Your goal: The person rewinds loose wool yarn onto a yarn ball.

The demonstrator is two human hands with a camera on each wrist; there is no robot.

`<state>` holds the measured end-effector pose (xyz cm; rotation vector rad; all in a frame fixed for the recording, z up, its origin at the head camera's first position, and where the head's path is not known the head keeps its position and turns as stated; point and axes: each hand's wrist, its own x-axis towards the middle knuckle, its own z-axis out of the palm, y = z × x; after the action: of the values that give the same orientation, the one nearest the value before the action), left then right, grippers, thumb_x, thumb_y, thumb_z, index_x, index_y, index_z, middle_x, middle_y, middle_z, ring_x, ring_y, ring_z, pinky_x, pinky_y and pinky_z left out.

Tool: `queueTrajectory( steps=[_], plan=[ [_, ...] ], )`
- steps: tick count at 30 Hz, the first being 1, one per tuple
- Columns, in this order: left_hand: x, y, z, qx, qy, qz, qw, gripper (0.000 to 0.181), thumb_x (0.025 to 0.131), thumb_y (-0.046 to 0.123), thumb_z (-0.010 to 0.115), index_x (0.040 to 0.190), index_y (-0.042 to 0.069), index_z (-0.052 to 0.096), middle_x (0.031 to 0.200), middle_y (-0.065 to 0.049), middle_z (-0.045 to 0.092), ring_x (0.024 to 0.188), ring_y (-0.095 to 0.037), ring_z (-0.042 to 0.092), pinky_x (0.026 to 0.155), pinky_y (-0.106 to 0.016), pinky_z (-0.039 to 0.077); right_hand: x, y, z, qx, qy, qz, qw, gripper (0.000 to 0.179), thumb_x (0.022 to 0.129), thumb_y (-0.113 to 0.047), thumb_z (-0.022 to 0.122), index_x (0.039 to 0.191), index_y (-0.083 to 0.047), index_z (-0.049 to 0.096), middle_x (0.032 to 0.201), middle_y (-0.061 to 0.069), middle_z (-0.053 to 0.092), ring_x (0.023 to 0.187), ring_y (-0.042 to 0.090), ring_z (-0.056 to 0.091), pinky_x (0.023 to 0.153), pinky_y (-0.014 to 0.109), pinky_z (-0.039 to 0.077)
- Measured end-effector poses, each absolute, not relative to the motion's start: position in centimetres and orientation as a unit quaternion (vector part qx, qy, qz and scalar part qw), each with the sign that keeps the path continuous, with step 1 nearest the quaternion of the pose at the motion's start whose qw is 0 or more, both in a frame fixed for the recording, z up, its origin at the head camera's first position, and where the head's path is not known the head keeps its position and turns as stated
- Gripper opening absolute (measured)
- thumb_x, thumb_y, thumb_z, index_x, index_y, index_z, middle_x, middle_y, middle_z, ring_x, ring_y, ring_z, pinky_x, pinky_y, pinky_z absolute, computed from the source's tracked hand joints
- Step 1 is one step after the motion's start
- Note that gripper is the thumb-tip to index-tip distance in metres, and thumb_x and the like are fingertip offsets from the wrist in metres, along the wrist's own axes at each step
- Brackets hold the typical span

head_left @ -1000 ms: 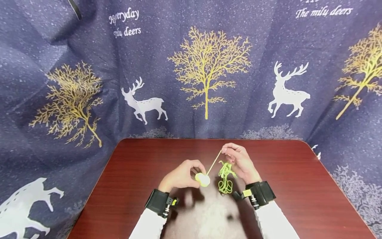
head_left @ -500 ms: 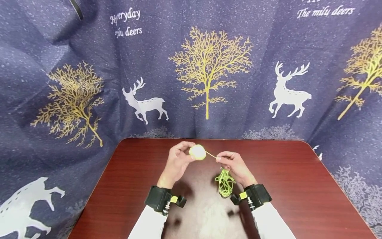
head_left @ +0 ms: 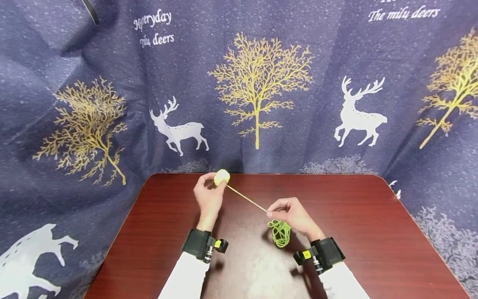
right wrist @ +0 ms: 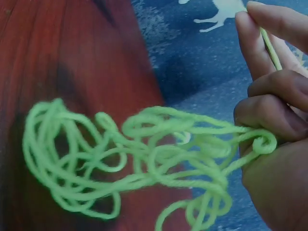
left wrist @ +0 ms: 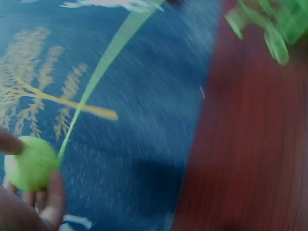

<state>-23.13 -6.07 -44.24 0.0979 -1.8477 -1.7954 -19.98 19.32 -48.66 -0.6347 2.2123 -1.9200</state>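
We noted a change in the span between the two hands over the last half second: the left hand (head_left: 209, 201) had carried the yarn ball (head_left: 222, 177) farther left and toward the far edge of the table (head_left: 358, 216), while the right hand (head_left: 296, 216) had come lower and slightly nearer the body. As a result, the strand (head_left: 246, 199) had lengthened visibly and ran straight from the ball down to the right fingertips. For the work in hand, we took this to mean that the strand was under light tension, with both ends controlled. The grip on the left was a pinch: we saw the ball held between thumb and fingers, raised near the far table edge. The left wrist view was blurred, so we could not tell the exact finger contacts. The grip on the right was twofold: thumb and index finger pinched the strand at their tips, and the other fingers curled against the palm, with loose yarn loops (head_left: 281, 233) issuing from them. We found those loops below the right hand, overlapping one another; we could not tell whether their lowest part touched the table. We judged them to be slack yarn, kept apart from the taut span.
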Motion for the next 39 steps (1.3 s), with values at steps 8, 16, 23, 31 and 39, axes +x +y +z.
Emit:
queueTrajectory(
  steps=[8, 16, 23, 31, 39],
  plan=[
    [-21.4, -7.1, -45.9, -0.124, -0.922, -0.364, 0.039, 0.033, 0.057, 0.023, 0.078, 0.086, 0.019, 0.063, 0.082, 0.005, 0.057, 0.077, -0.017, 0.053, 0.066, -0.03, 0.044, -20.6, 19.9, -46.3, -0.164, 0.677, -0.717, 0.006, 0.028, 0.079, -0.014, 0.069, 0.097, 0.007, 0.062, 0.087, 0.01, 0.067, 0.068, 0.016, 0.062, 0.063, 0.039, 0.052],
    [-19.7, -7.3, -44.6, -0.405, -0.754, -0.477, -0.2, 0.032, 0.065, 0.001, 0.07, 0.093, 0.012, 0.062, 0.089, -0.002, 0.063, 0.08, -0.018, 0.061, 0.074, -0.034, 0.051, -22.4, 20.4, -46.3, -0.088, 0.6, -0.794, -0.042, 0.023, 0.08, -0.01, 0.068, 0.099, 0.001, 0.065, 0.079, -0.001, 0.066, 0.052, 0.008, 0.043, 0.047, 0.021, 0.039],
    [-19.4, -7.0, -43.4, -0.434, -0.565, -0.674, -0.196, 0.034, 0.071, -0.006, 0.068, 0.103, -0.002, 0.057, 0.101, -0.015, 0.059, 0.091, -0.026, 0.059, 0.078, -0.049, 0.049, -23.0, 19.9, -48.1, -0.074, 0.612, -0.786, -0.051, 0.032, 0.078, -0.012, 0.07, 0.101, 0.008, 0.061, 0.077, 0.001, 0.065, 0.046, 0.009, 0.033, 0.044, 0.023, 0.034],
    [-20.2, -5.7, -42.5, -0.33, -0.455, -0.827, -0.023, 0.033, 0.075, -0.008, 0.059, 0.107, -0.003, 0.054, 0.109, -0.013, 0.056, 0.099, -0.022, 0.055, 0.082, -0.037, 0.049, -21.7, 18.5, -49.0, -0.083, 0.705, -0.704, -0.025, 0.029, 0.075, -0.025, 0.074, 0.094, -0.004, 0.067, 0.082, 0.009, 0.065, 0.056, 0.013, 0.048, 0.051, 0.031, 0.043],
    [-21.0, -4.5, -42.6, -0.173, -0.496, -0.841, 0.131, 0.04, 0.071, -0.002, 0.071, 0.107, -0.011, 0.052, 0.104, -0.018, 0.058, 0.093, -0.024, 0.059, 0.08, -0.041, 0.05, -18.5, 16.6, -46.4, -0.159, 0.776, -0.61, -0.023, 0.016, 0.079, -0.014, 0.069, 0.09, -0.003, 0.067, 0.079, 0.013, 0.065, 0.056, 0.013, 0.051, 0.048, 0.027, 0.042]
  ],
)
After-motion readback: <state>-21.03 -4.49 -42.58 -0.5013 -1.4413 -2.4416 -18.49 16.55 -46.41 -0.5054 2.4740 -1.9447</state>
